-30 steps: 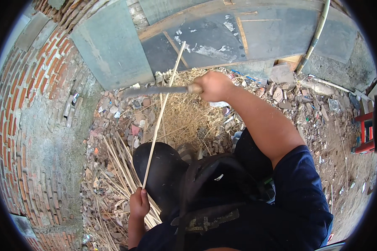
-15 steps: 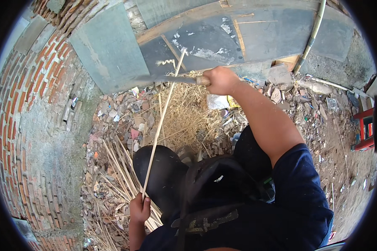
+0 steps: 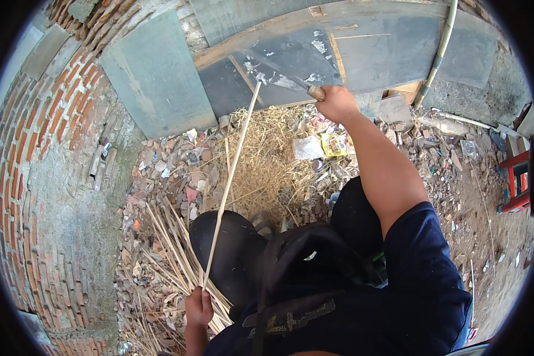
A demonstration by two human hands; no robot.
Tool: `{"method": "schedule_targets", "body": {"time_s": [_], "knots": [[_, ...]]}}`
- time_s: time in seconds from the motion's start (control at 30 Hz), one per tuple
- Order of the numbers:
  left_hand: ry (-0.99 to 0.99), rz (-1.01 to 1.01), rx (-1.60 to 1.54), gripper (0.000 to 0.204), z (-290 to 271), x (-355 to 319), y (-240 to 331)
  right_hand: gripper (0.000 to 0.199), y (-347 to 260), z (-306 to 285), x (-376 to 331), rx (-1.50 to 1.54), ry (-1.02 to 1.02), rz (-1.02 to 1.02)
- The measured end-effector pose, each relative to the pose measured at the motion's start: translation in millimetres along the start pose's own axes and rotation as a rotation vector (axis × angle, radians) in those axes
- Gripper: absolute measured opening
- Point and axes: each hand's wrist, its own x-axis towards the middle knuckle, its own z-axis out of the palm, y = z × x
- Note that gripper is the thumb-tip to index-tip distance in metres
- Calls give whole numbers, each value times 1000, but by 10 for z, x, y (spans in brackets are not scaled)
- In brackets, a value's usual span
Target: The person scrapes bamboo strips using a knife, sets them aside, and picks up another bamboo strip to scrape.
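The left hand (image 3: 198, 308) pinches a long bamboo strip (image 3: 230, 181) at its near end; the right hand (image 3: 336, 103) grips a knife (image 3: 291, 77) beyond its far tip.

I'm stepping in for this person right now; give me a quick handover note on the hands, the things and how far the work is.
Left hand: closed around the lower end of a long thin bamboo strip, held slanting up across the knee.
Right hand: raised, gripping the wooden handle of a knife, blade up and clear of the strip.
Nearby: bundle of finished strips on the ground at the left, heap of shavings ahead.
Done: several strips lie cut.
Left: the held strip appears unfinished; how much, I cannot tell.
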Motion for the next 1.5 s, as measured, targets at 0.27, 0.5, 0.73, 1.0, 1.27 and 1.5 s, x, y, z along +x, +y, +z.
{"method": "schedule_targets", "body": {"time_s": [0.27,0.5,0.73,1.0,1.27,1.5], "knots": [[60,-44,-42,37,157,142,68,32,16,43,-30,183,55,-21],[121,-171,-82,30,170,77,5,36,126,177,61,202,-40,74],[235,-242,-148,25,43,86,-228,42,829,498,285,248,93,87],[420,-456,-243,21,103,-196,-905,48,787,449,219,374,18,257],[643,-497,-2,26,-114,-316,-1200,45,651,468,191,337,-32,240],[888,-477,176,28,-884,-180,-980,23,642,535,277,329,2,141]]}}
